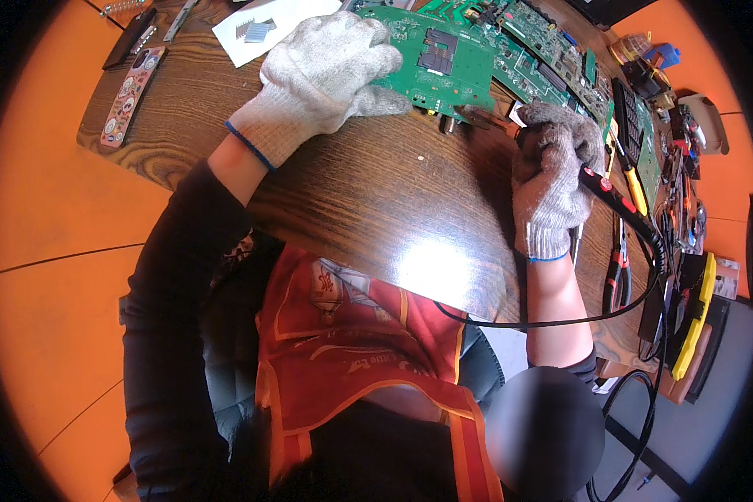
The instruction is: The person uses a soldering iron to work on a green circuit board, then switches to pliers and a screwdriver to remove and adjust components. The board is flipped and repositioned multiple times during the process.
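Note:
My left hand (330,75), in a whitish knit glove, grips the left side of a green circuit board (402,71). Its fingers lie over the board's edge and the thumb is below. A dark square socket (437,52) sits on the board's face. Closed in my gloved right hand (556,171) is a soldering iron (615,201) with a black and red handle and a black cord. The iron's front end points left to the board's lower right edge, near a small metal cylindrical part (448,125). Whether the tip touches the board I cannot tell.
More circuit boards (552,54) lie behind and to the right. A white paper (234,46) with small metal pieces and a phone in a stickered case (132,96) are at left. A yellow-handled screwdriver (635,186), pliers (617,272) and the looping cord (552,324) occupy the right side.

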Available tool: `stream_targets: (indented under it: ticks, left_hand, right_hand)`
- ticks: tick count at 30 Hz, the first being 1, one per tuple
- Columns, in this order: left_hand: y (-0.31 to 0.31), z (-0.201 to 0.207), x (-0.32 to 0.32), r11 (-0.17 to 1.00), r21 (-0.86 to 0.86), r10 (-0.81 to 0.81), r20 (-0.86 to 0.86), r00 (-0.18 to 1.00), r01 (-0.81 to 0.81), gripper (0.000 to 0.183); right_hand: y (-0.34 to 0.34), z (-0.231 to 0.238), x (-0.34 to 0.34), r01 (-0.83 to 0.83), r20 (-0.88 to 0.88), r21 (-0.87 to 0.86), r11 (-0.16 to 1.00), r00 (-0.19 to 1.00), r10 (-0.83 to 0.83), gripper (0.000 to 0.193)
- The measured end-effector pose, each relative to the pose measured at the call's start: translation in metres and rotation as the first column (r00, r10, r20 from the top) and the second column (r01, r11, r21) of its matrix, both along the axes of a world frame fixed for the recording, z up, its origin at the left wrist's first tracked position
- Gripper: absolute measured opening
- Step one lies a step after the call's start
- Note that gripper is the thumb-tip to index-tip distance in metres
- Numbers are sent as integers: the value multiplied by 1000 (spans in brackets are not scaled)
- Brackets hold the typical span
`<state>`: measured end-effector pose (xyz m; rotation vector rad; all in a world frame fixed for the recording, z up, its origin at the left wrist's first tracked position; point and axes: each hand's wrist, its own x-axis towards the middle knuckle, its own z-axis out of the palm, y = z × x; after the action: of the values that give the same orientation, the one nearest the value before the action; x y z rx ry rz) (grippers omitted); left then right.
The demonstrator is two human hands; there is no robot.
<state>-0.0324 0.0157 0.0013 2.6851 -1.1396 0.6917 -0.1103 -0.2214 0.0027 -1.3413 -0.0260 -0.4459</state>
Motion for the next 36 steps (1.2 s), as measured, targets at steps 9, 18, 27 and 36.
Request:
stream_targets:
  ticks: [9,18,27,36]
  left_hand:
    - [-1,4,1,996,85,42,-39,998,-38,42]
    - [0,3,-1,996,80,49,-18,999,-47,44]
    - [0,2,0,996,80,38,-24,999,-36,42]
    - [-2,4,-3,994,84,72,-28,997,-69,43]
  right_hand:
    - [-1,1,1,-4,-8,-117,993,1000,3,8]
    - [-1,6,0,13,-18,-68,998,1000,-15,12]
    - [1,3,3,18,0,-49,999,1000,-18,10]
    - [-7,5,19,149,-245,140,979,963,-112,4]
